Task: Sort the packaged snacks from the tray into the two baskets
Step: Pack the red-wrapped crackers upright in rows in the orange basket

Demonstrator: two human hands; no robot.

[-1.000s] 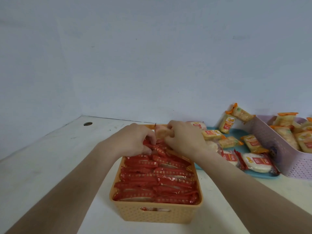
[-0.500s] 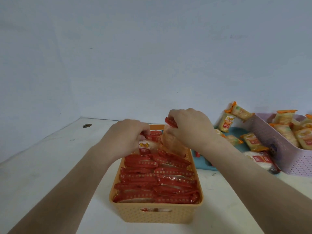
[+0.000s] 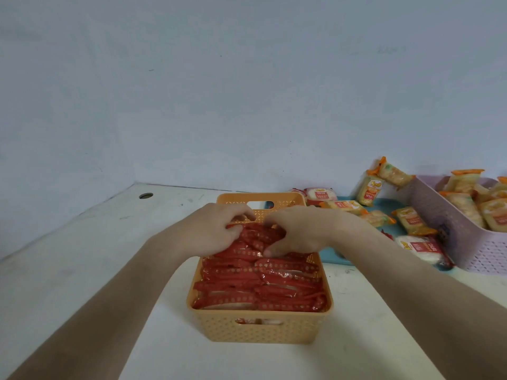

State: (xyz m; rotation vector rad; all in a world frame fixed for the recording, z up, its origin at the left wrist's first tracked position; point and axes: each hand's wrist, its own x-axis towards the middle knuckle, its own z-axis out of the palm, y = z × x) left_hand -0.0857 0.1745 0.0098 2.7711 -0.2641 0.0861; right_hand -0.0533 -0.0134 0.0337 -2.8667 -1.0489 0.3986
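Two slender, smooth forearms [image 3: 411, 283] — bare along all their visible length — end in a bare left hand [image 3: 214, 233] and right hand [image 3: 301, 231].

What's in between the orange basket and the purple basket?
In the head view, the blue tray with loose snack packets lies between the orange basket and the purple basket.

Orange basket [image 3: 258, 329]: flat orange all over, fine woven-look perforation on walls. Red packets [image 3: 260, 281] inside it: glossy red, rows of pale orange dots along edges, slivers of white between. Tray [image 3: 333, 257]: plain teal-blue. Lilac basket [image 3: 466, 250]: pale purple, same small-hole pattern. Yellow packets [image 3: 411, 220]: yellow, orange ends, red label patch. White packets [image 3: 419, 249]: white, red label, red trim. Tabletop [image 3: 82, 256]: white, faint grey smudges. Wall [image 3: 247, 91]: plain pale blue-grey.
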